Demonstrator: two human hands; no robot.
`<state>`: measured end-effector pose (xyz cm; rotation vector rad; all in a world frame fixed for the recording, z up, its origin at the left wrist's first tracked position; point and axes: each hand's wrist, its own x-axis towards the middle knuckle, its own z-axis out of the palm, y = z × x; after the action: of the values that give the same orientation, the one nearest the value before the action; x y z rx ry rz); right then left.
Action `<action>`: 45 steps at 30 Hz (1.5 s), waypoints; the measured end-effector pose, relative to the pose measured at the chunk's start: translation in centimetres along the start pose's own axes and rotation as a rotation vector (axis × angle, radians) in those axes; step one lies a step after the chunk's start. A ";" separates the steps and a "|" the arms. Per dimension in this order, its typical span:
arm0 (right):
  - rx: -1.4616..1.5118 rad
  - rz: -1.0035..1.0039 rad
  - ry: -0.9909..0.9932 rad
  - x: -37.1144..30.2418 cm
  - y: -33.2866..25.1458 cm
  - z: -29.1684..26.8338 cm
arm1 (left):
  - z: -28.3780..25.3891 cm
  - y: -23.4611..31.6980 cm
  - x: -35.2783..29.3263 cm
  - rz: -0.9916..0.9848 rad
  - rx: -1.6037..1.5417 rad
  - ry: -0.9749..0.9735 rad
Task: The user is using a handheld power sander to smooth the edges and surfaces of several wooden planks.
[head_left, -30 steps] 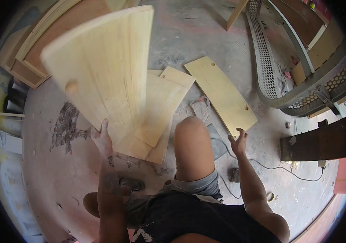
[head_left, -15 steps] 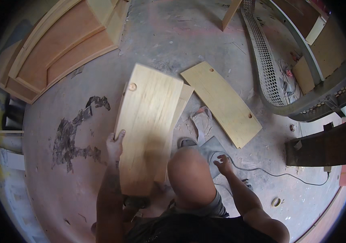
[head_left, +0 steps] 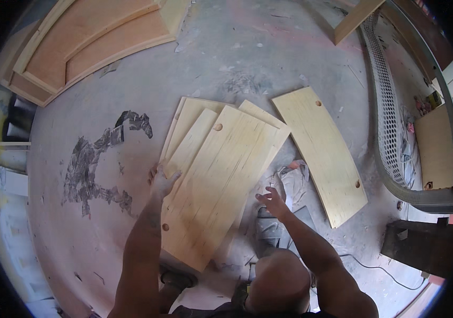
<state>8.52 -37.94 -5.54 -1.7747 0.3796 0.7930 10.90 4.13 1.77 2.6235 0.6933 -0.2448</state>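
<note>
Although I could not tell whether it touched anything, my left hand [head_left: 164, 182] was spread at the left edge of the board pile [head_left: 220, 177] on the floor [head_left: 91, 252]. My right hand [head_left: 272, 202], fingers loosely parted, was just off its right edge. Between them lay the top board [head_left: 231, 159], covering most of the boards beneath [head_left: 194, 132], whose near ends I could barely see.

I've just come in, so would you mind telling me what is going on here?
Someone is handling pale wooden panels with bare hands; several lie in a loose, fanned stack on the floor. The left hand is at the stack's left edge, though whether it grips a panel is unclear. The right hand is open and empty, by the stack's right side. Another panel lies to the right of the stack.
</note>
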 end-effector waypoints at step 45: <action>-0.974 0.093 0.561 -8.3 6.6 -23.4 | 8.3 -0.5 -12.2 -0.074 0.042 -0.270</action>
<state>6.14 -63.06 -0.50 -2.9312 0.4831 0.5502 -0.40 -4.31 -2.57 2.5397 0.6969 -0.6287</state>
